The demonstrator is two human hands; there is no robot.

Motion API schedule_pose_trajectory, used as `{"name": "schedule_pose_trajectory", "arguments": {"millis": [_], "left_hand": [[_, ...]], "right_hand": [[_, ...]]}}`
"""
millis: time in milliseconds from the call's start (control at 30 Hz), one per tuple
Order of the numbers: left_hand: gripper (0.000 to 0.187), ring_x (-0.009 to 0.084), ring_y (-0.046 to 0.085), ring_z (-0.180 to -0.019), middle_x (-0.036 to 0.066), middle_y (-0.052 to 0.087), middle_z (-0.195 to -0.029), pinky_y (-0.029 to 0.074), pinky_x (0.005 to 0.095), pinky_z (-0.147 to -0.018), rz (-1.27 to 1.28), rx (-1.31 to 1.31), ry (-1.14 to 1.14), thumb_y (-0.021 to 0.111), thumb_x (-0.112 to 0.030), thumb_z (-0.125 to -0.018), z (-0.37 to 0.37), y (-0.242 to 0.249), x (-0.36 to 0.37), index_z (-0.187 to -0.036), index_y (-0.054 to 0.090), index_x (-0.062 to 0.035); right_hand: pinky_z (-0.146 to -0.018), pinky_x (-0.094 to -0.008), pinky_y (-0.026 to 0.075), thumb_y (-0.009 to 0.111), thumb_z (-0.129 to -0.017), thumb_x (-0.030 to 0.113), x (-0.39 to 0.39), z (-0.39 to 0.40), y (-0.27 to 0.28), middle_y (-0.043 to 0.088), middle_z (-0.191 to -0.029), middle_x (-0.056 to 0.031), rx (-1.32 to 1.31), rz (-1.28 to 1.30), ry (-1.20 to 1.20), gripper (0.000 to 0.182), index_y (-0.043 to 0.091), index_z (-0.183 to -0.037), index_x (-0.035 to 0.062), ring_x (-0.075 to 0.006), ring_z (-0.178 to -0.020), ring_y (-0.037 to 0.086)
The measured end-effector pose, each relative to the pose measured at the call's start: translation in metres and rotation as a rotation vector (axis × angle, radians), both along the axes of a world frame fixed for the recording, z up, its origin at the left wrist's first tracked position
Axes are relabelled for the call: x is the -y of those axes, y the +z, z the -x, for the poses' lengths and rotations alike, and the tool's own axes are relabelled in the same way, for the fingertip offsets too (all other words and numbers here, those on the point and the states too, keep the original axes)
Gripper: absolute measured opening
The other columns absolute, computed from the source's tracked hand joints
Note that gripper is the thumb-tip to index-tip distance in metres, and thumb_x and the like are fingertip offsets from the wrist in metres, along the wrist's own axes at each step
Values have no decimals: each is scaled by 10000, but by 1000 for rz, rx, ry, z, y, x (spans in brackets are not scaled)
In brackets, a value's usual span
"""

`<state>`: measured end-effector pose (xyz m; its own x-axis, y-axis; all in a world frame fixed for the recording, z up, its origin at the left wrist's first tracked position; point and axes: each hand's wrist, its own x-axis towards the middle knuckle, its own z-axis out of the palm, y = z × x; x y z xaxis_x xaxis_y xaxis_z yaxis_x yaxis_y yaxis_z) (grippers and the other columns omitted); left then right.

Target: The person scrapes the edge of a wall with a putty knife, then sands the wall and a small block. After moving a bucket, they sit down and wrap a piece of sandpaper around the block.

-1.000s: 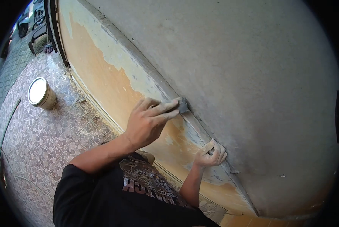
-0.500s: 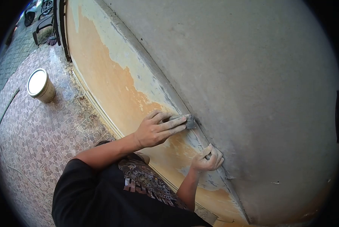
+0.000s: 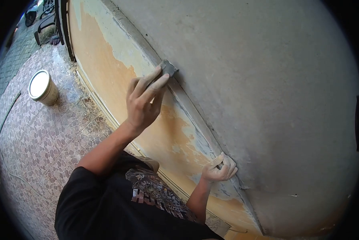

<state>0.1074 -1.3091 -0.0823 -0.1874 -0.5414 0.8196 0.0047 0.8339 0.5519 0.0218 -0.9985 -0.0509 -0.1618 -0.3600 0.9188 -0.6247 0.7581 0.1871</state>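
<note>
My left hand (image 3: 144,98) is closed on a small dark grey sanding block (image 3: 169,68), its fingers stretched along the block. The block touches the narrow ledge (image 3: 187,105) where the grey wall (image 3: 259,88) meets the orange and pale patched wall below. Lower down the same ledge, my right hand (image 3: 220,168) rests curled against the edge. Between its thumb and fingers a small dark bit shows, too hidden to name. Grey dust coats the fingers of both hands.
A lidded bucket (image 3: 43,88) stands on the patterned tile floor (image 3: 47,140) at the left. Dust and debris (image 3: 89,106) lie along the wall's foot. A hose (image 3: 5,116) runs over the floor. A dark chair (image 3: 45,28) stands at the upper left.
My left hand has slid the sanding block up and to the left along the ledge, away from my right hand. My right hand has stayed in place.
</note>
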Motion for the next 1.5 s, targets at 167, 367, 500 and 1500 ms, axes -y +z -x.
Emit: {"name": "schedule_pose_trajectory", "arguments": {"millis": [167,367,500,1500], "left_hand": [[514,228,650,-1070,33,704,-1496,531,357,-906,115,84,-290,773,-39,-859,-14,-3,-50,-1353,779,-179],[462,265,697,-1128,74,737,-1429,537,387,-943,86,15,-96,768,-12,-882,-11,-18,-23,-1322,785,-152],[420,300,701,-1145,136,743,-1402,573,398,-968,72,47,-181,834,3,-867,-17,-8,-37,-1268,807,-119],[510,271,662,-1126,8,660,-1564,523,388,-968,-2,241,-290,799,-83,-872,-31,20,-98,-1361,759,-219]], "right_hand": [[-693,-405,426,703,-1067,210,4,-1,1,743,-808,-2,-8,8,0,248,694,-837,115,-227,-709,676],[-690,-413,427,701,-1070,213,5,1,0,741,-803,-13,-13,5,1,256,696,-836,109,-238,-697,671],[-688,-410,426,708,-1065,217,6,-1,1,743,-802,-14,-14,23,-6,255,701,-834,110,-236,-696,671],[-701,-397,444,725,-1051,197,-6,-3,7,759,-832,-6,48,-42,124,208,714,-864,108,-228,-748,705]]}}
